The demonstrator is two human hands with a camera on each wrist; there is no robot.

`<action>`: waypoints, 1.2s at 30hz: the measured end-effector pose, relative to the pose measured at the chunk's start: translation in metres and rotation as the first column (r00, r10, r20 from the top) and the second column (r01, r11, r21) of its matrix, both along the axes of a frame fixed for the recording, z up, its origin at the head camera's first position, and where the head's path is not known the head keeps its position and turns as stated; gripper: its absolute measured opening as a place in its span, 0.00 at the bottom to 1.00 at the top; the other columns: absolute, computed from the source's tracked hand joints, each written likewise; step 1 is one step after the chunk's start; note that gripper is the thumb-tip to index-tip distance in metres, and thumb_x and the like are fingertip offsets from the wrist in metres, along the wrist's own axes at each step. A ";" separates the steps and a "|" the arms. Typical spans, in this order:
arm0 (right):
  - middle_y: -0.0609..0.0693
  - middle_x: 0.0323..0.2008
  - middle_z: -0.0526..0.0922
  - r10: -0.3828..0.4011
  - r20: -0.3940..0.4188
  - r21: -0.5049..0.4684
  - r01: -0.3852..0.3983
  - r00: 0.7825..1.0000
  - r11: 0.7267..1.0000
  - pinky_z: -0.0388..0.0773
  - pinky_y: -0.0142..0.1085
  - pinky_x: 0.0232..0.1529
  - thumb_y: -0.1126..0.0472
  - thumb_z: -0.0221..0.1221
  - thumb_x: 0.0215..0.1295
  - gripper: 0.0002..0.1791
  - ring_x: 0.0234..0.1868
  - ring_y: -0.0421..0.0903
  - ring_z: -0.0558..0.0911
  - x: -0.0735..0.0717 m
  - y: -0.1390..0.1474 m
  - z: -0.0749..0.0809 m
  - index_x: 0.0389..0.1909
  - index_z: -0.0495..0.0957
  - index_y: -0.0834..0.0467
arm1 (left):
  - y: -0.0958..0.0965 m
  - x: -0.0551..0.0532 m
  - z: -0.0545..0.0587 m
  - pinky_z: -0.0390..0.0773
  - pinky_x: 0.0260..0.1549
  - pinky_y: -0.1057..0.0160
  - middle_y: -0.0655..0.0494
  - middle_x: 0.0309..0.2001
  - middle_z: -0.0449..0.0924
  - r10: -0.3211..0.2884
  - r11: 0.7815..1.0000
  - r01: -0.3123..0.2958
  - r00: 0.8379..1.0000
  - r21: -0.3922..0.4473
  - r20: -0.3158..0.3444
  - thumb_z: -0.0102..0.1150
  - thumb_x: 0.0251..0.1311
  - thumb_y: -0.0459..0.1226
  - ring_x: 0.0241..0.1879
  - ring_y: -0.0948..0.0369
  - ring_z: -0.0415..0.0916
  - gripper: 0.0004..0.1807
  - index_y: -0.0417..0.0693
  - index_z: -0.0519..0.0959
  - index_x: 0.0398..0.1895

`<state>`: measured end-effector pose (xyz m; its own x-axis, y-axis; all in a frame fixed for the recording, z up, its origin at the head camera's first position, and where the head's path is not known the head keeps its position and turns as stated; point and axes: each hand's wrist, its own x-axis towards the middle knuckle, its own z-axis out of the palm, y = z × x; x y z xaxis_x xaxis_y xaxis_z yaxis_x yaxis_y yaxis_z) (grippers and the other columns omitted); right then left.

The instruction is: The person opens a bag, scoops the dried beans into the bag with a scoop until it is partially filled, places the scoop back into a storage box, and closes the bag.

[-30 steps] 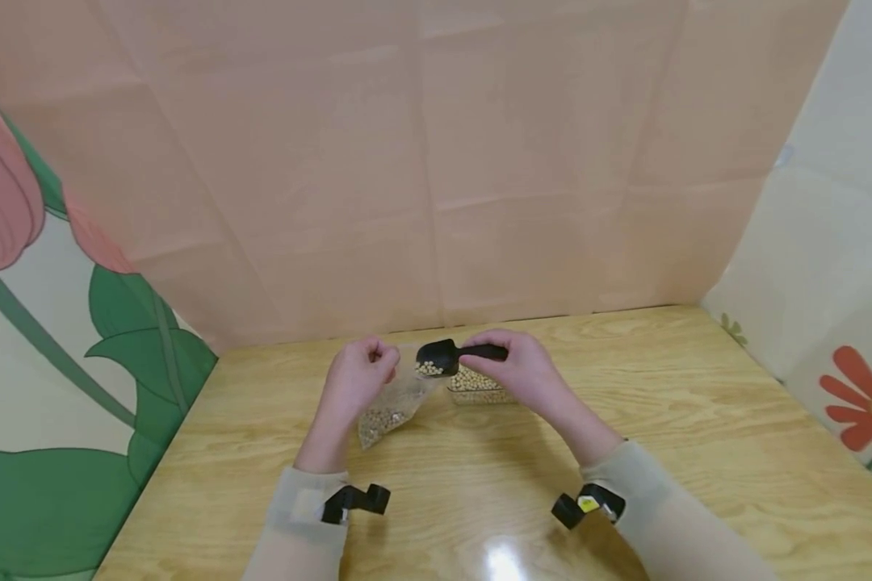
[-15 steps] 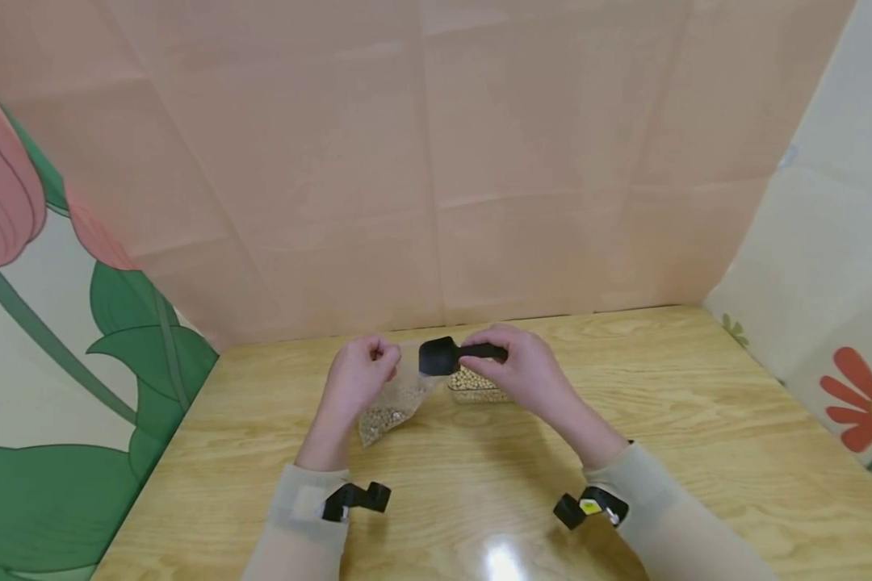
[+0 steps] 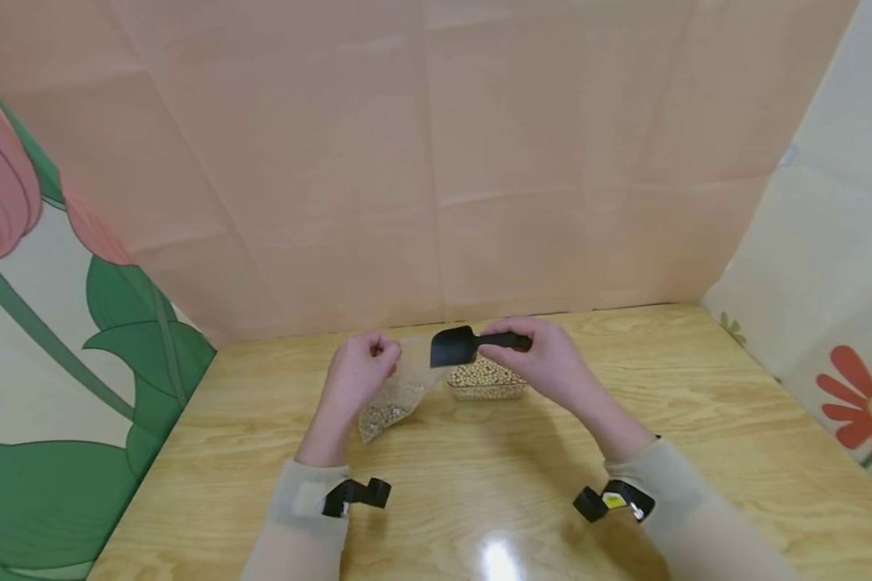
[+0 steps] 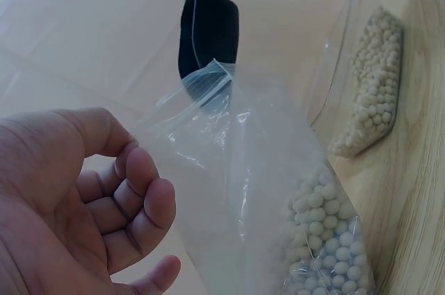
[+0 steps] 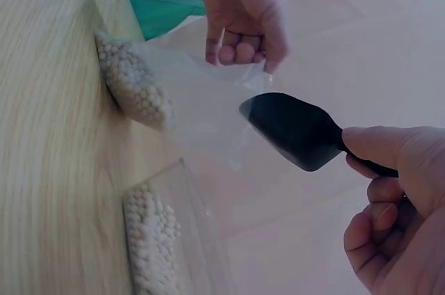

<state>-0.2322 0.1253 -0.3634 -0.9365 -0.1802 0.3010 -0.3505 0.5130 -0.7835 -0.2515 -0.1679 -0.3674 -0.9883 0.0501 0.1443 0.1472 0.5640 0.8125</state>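
My left hand (image 3: 363, 373) pinches the top edge of a clear zip bag (image 4: 236, 142), its fingers curled. Pale round beans (image 4: 327, 225) fill the bag's bottom, which hangs down toward the table. My right hand (image 3: 552, 367) grips a black scoop (image 3: 454, 347) by its handle, thumb along the top. The scoop's blade points left at the bag's mouth, and its tip overlaps the bag's zip edge in both wrist views. No beans show on the blade. Below the scoop, a clear box (image 3: 488, 392) of the same beans stands on the table, partly behind the right hand.
The wood-grain table (image 3: 436, 500) runs back to a pinkish hanging sheet (image 3: 436, 161). A flower-printed wall (image 3: 44, 363) rises at the left, another pale wall (image 3: 828, 266) at the right. Both wrists wear black camera mounts.
Beans lay in the scoop a second ago; then it tipped over and none show now. The right hand has drawn the scoop up and right, uncovering more of the box. The left hand stays put.
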 end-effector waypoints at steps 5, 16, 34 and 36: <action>0.53 0.55 0.89 -0.010 0.045 0.024 0.009 0.999 1.000 0.76 0.38 0.30 0.49 0.75 0.71 0.16 0.33 0.49 0.79 0.001 0.017 0.012 0.55 0.92 0.50 | 0.002 0.002 0.001 0.72 0.27 0.58 0.54 0.29 0.83 -0.004 1.000 0.004 1.000 0.002 -0.003 0.57 0.71 0.37 0.26 0.56 0.73 0.09 0.47 0.82 0.31; 0.54 0.55 0.89 -0.026 0.052 0.099 0.021 0.998 0.995 0.78 0.38 0.32 0.46 0.74 0.72 0.19 0.36 0.49 0.80 0.001 0.054 0.032 0.56 0.91 0.51 | 0.005 0.001 0.003 0.72 0.27 0.59 0.54 0.28 0.83 -0.010 1.000 0.010 1.000 0.004 -0.004 0.57 0.71 0.37 0.26 0.56 0.73 0.10 0.48 0.83 0.31; 0.60 0.55 0.88 -0.053 0.118 0.220 0.026 0.992 0.975 0.77 0.39 0.30 0.48 0.74 0.72 0.19 0.31 0.48 0.79 -0.011 0.085 0.016 0.56 0.91 0.55 | 0.004 0.003 0.003 0.72 0.27 0.58 0.54 0.29 0.83 -0.017 1.000 0.017 1.000 0.011 0.004 0.56 0.72 0.37 0.26 0.56 0.73 0.09 0.48 0.82 0.32; 0.59 0.52 0.89 -0.046 0.111 0.234 0.019 0.993 0.972 0.77 0.40 0.31 0.49 0.74 0.72 0.18 0.32 0.48 0.80 -0.013 0.087 0.013 0.54 0.91 0.55 | 0.003 0.004 0.003 0.72 0.27 0.58 0.54 0.28 0.83 -0.019 1.000 0.018 1.000 0.013 0.004 0.56 0.72 0.37 0.26 0.56 0.73 0.09 0.48 0.82 0.31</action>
